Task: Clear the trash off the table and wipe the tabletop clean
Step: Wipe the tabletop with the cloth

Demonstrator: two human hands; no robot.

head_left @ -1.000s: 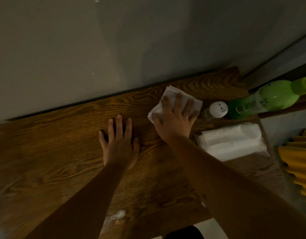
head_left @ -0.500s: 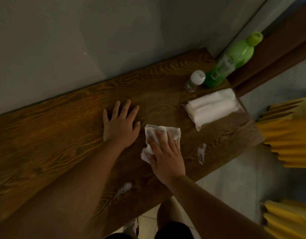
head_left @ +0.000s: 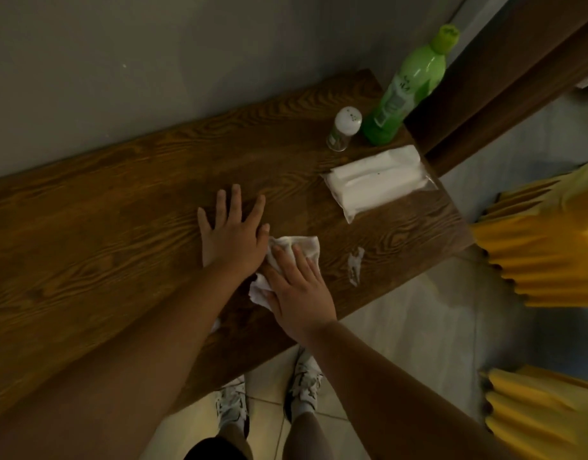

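A crumpled white wipe (head_left: 300, 249) lies on the dark wooden tabletop (head_left: 103, 234). My right hand (head_left: 297, 290) presses flat on the wipe, fingers spread over it, near the table's front edge. Just to the left, my left hand (head_left: 232, 232) rests flat on the bare wood, fingers apart, its thumb side touching the wipe. A small white smear or scrap (head_left: 355, 263) sits on the wood to the right of the wipe. Another pale scrap near the front edge is mostly hidden by my left forearm.
A clear pack of white tissues (head_left: 378, 180) lies at the table's right end. Behind it stand a small white-capped shaker (head_left: 344, 129) and a green bottle (head_left: 405, 91). A grey wall runs along the table's back. Yellow pleated fabric (head_left: 544, 247) hangs right of the table.
My right hand has dragged the wipe from the back of the table, near the shaker, toward the front edge and up against my left hand. The left hand stays planted on the wood.
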